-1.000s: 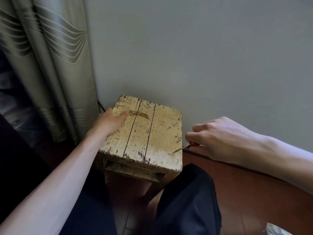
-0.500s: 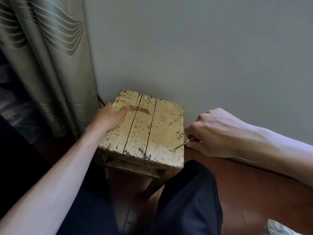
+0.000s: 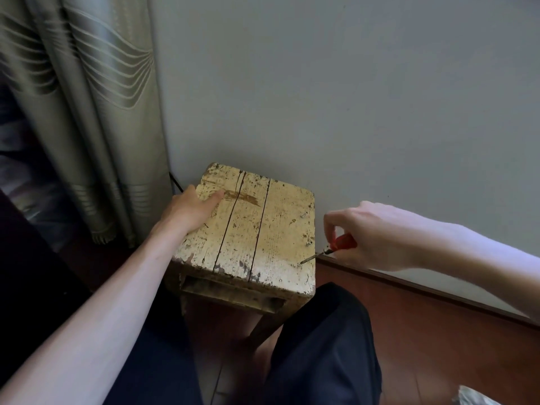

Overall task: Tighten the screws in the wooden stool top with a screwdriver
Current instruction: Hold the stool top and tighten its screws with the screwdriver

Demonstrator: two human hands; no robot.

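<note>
My right hand (image 3: 377, 238) grips the red-handled screwdriver (image 3: 328, 251), its thin metal shaft slanting down-left to the near right corner of the stool top (image 3: 254, 229), cracked planks with flaking cream paint, while my left hand (image 3: 190, 210) clasps its far left edge.

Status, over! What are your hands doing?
Left hand holding worn yellow wooden stool top. Right hand gripping red-handled screwdriver, tip at near right corner. Nothing blocking.

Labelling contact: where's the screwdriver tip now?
Head view: red-handled screwdriver in the right hand, tip at the near right corner of the worn cream wooden stool top.
</note>
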